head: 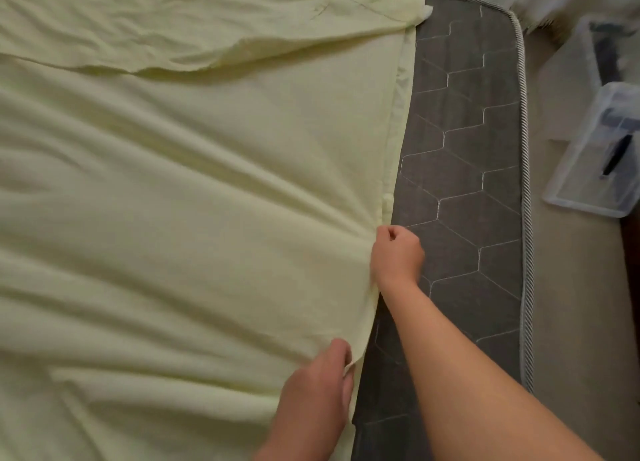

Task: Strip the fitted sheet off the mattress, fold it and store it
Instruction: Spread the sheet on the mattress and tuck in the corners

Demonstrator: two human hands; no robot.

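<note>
The pale yellow fitted sheet lies loose and wrinkled over most of the dark grey quilted mattress, whose right strip is bare. A folded-over flap of the sheet lies across the top. My right hand is closed in a fist on the sheet's right edge, with creases fanning out from it. Lower down, my left hand pinches the same edge between thumb and fingers. Both hands sit right at the border between sheet and bare mattress.
The mattress has a white corded rim along its right side. Beyond it is beige floor with clear plastic storage boxes at the right. Something white and blurred lies at the top right.
</note>
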